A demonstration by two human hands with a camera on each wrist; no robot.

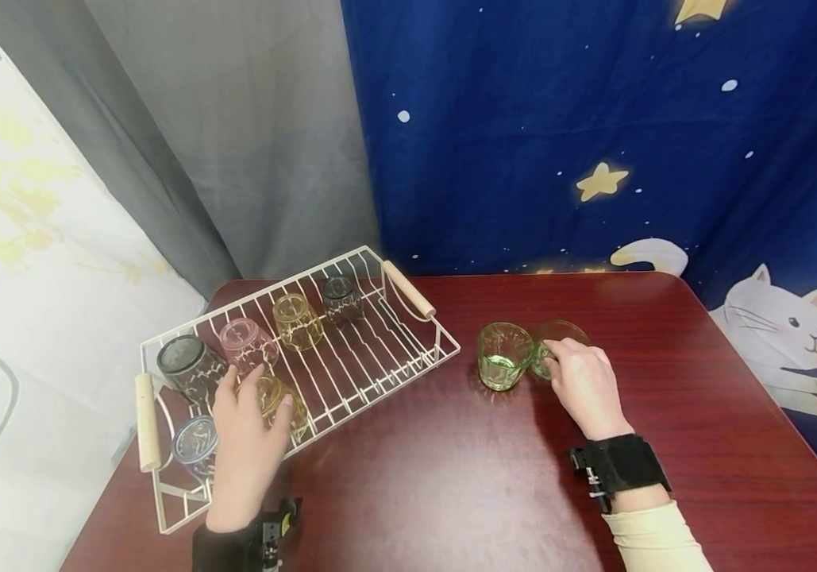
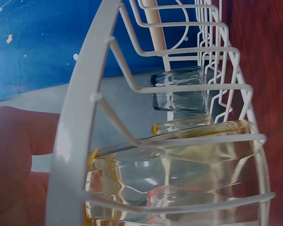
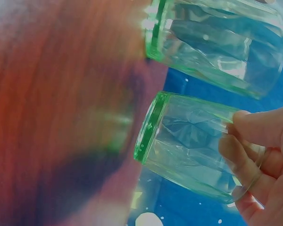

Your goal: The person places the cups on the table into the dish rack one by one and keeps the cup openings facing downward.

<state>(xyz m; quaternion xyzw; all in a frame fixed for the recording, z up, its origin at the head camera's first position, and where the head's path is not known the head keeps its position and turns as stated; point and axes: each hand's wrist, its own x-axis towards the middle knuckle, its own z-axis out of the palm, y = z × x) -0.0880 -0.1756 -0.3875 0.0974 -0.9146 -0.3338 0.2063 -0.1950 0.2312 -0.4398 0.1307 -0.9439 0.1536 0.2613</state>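
My right hand [image 1: 585, 385] pinches the rim of a clear green glass [image 3: 188, 141], thumb on one side of the wall and fingers on the other. The glass is mouth up, its base close over the table. Beside it, a second green glass [image 1: 504, 356] stands upright. On the left, my left hand [image 1: 251, 445] is over a yellow glass [image 2: 179, 174] set upside down in the white wire rack [image 1: 358, 409]. Its fingers are spread about the base of that glass, and in the left wrist view the rack's rail partly hides them.
The rack also carries a dark grey glass [image 1: 194, 369], a pink glass [image 1: 247, 343], another yellow glass [image 1: 297, 324], a smaller dark glass [image 1: 342, 300] and a blue glass [image 1: 196, 445]. Wooden handles [image 1: 408, 289] cap its ends. Curtains hang behind the dark red table [image 1: 408, 492].
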